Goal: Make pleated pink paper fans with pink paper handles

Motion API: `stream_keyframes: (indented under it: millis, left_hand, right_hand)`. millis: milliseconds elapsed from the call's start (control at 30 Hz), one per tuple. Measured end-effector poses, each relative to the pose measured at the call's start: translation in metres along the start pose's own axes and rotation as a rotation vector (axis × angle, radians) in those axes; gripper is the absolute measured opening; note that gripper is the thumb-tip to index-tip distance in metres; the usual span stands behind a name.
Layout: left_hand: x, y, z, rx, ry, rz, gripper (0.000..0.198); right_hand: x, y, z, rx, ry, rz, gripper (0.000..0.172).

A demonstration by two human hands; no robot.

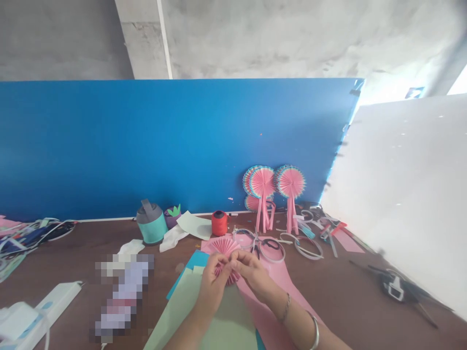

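Both my hands pinch a small pink pleated paper fan rosette (225, 249) over sheets of coloured paper. My left hand (213, 285) is closed on its lower left side. My right hand (251, 273), with bangles on the wrist, is closed on its right side. Under the hands lie a pale green sheet (215, 325), a pink sheet (272, 311) and a blue sheet (195, 262).
Finished pink fans on sticks (274, 187) lean on the blue wall. A red thread spool (219, 223), a teal container (151, 223), scissors (264, 245), paper strips, a white power strip (51, 304) and a black tool (396, 287) lie on the brown table (350, 296).
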State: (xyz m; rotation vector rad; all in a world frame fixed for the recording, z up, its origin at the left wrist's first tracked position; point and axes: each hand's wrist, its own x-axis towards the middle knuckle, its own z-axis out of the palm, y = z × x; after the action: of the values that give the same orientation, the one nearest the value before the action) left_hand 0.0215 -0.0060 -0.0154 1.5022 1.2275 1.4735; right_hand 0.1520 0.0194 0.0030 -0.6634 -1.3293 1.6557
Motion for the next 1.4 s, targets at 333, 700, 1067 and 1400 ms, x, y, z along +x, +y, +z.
stream_keyframes:
  millis: [333, 700, 1067, 1400]
  left_hand:
    - [0.008, 0.006, -0.008, 0.117, -0.024, 0.027, 0.021]
    - [0.011, 0.002, -0.020, 0.557, -0.065, 0.316, 0.010]
    - [-0.001, -0.010, 0.000, 0.200, -0.007, 0.121, 0.036]
    - [-0.005, -0.003, 0.002, -0.080, -0.110, -0.218, 0.057]
  right_hand:
    - [0.000, -0.008, -0.010, 0.167, -0.007, 0.135, 0.036]
    - [0.000, -0.009, -0.021, -0.232, -0.040, 0.124, 0.032]
    - [0.003, -0.001, 0.003, -0.071, 0.028, -0.081, 0.042]
    - [0.004, 0.018, 0.004, 0.136, -0.037, 0.009, 0.045]
